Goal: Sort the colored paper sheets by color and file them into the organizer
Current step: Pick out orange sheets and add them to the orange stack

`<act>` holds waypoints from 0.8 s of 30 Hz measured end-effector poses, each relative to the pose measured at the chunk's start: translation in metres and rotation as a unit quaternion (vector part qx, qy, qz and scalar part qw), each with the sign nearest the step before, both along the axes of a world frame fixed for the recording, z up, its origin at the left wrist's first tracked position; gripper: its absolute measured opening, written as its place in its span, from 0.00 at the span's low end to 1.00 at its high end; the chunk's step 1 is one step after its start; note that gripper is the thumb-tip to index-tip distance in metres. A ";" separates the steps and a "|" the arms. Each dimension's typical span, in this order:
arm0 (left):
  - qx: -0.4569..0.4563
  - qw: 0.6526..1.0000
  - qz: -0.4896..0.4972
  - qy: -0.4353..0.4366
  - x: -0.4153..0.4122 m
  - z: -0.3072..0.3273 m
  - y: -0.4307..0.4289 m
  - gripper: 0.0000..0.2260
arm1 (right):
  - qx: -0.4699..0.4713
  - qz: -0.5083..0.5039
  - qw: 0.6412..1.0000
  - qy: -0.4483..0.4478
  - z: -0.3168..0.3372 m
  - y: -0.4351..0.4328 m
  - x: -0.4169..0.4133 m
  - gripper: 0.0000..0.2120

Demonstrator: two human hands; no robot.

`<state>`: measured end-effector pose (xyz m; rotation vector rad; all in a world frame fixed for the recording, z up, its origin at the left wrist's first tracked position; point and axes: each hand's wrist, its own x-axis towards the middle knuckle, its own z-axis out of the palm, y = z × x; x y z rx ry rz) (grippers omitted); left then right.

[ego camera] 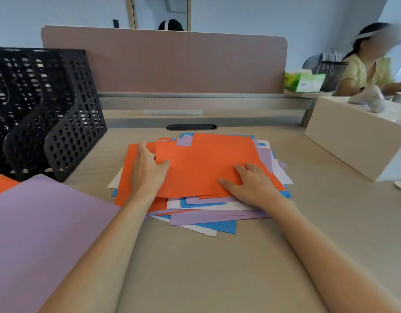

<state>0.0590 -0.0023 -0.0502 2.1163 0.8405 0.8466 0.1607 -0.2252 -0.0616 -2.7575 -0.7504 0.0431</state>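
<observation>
Organizer (pixel 48 114): black mesh, far left.
Purple sheet (pixel 43 233): set aside in front of it.
Your left hand (pixel 145 170): fingers flat, together, on the orange sheets (pixel 206 163).
Mixed pile (pixel 206 219): mid-table (pixel 195 267).
Your right hand (pixel 251 181): fingers spread, pressing.
Risk: dragging orange could scatter the loose sheets beneath.
Legible writing: none.

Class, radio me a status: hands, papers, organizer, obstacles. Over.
Left hand and right hand flat on mixed pile, top sheet orange. Purple sheet set aside left. Black organizer back left, nothing between.
</observation>
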 end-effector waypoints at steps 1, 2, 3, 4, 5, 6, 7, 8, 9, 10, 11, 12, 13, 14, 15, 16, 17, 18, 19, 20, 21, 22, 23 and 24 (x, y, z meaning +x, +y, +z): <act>0.024 1.000 0.001 -0.016 -0.002 0.001 -0.002 0.29 | -0.002 0.005 1.000 0.003 -0.001 -0.001 -0.001 0.39; 0.036 0.999 0.000 -0.032 -0.003 0.002 -0.004 0.27 | -0.001 0.012 1.000 0.004 0.000 -0.002 -0.002 0.39; 0.034 0.999 -0.002 -0.039 -0.003 0.004 -0.005 0.25 | 0.002 0.020 1.000 0.003 0.001 -0.003 -0.003 0.39; 0.010 0.999 -0.006 -0.036 -0.001 0.004 -0.004 0.23 | 0.004 0.029 1.000 0.001 0.003 -0.005 -0.004 0.38; -0.032 0.999 -0.013 -0.027 0.000 0.005 -0.001 0.21 | 0.003 0.039 0.999 0.001 0.004 -0.006 -0.005 0.38; -0.085 0.996 -0.027 -0.023 0.003 0.005 0.004 0.19 | -0.001 0.053 0.999 0.001 0.006 -0.008 -0.006 0.37; -0.138 0.989 -0.045 -0.030 0.004 0.004 0.008 0.16 | -0.010 0.068 0.998 0.004 0.007 -0.010 -0.006 0.37; -0.176 0.982 -0.052 -0.047 0.003 0.002 0.010 0.11 | -0.017 0.081 0.997 0.003 0.007 -0.013 -0.005 0.36; -0.198 0.977 -0.038 -0.072 0.002 0.002 0.012 0.07 | -0.016 0.086 0.996 -0.005 0.007 -0.014 -0.003 0.36; -0.206 0.973 -0.003 -0.106 0.001 0.002 0.013 0.06 | -0.004 0.080 0.996 -0.024 0.007 -0.016 -0.001 0.36; -0.214 0.965 0.044 -0.142 0.001 0.002 0.015 0.06 | 0.013 0.066 0.997 -0.049 0.008 -0.016 0.001 0.35; -0.232 0.951 0.083 -0.185 -0.001 0.003 0.015 0.05 | 0.033 0.046 0.996 -0.074 0.008 -0.017 0.002 0.34; -0.265 0.932 0.098 -0.227 -0.002 0.005 0.012 0.04 | 0.053 0.023 0.994 -0.094 0.009 -0.016 0.002 0.33; -0.311 0.911 0.087 -0.256 -0.003 0.008 0.006 0.03 | 0.076 -0.002 0.992 -0.099 0.010 -0.015 0.002 0.31; -0.360 0.893 0.061 -0.264 -0.002 0.010 -0.003 0.03 | 0.107 -0.029 0.990 -0.087 0.012 -0.014 0.001 0.29; -0.403 0.881 0.024 -0.245 -0.002 0.010 -0.012 0.04 | 0.145 -0.057 0.986 -0.057 0.013 -0.014 0.002 0.27; -0.432 0.876 -0.016 -0.213 -0.002 0.010 -0.022 0.06 | 0.181 -0.081 0.980 -0.021 0.014 -0.014 0.003 0.26; -0.447 0.875 -0.052 -0.177 -0.003 0.011 -0.032 0.08 | 0.213 -0.096 0.972 0.012 0.016 -0.015 0.005 0.25; -0.453 0.875 -0.085 -0.145 -0.004 0.013 -0.040 0.08 | 0.248 -0.103 0.963 0.038 0.017 -0.015 0.007 0.25; -0.455 0.875 -0.116 -0.121 -0.006 0.016 -0.047 0.08 | 0.284 -0.107 0.951 0.060 0.017 -0.016 0.009 0.24; -0.454 0.872 -0.145 -0.106 -0.005 0.018 -0.049 0.06 | 0.323 -0.109 0.937 0.078 0.018 -0.017 0.011 0.23; -0.450 0.871 -0.171 -0.096 -0.005 0.019 -0.051 0.05 | 0.356 -0.110 0.923 0.092 0.017 -0.018 0.012 0.22; -0.441 0.874 -0.184 -0.088 -0.006 0.020 -0.053 0.06 | 0.377 -0.110 0.914 0.098 0.016 -0.018 0.014 0.21; -0.420 0.885 -0.183 -0.082 -0.007 0.021 -0.054 0.06 | 0.383 -0.113 0.912 0.094 0.016 -0.019 0.016 0.21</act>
